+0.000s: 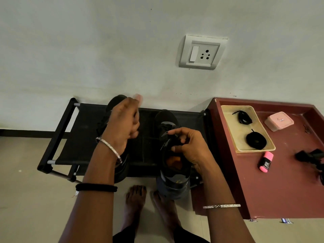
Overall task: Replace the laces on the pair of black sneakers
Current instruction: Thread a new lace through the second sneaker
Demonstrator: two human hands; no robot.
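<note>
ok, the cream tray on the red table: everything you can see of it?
The cream tray is a shallow rectangle with rounded corners and a raised rim, plastic by its look. It lies flat on the dark red table, near its far left corner, beside the black rack. Inside, apart from each other, lie a loose black lace bundle and a coiled black lace. A pink highlighter lies just outside its near rim. Neither hand touches it.
</note>
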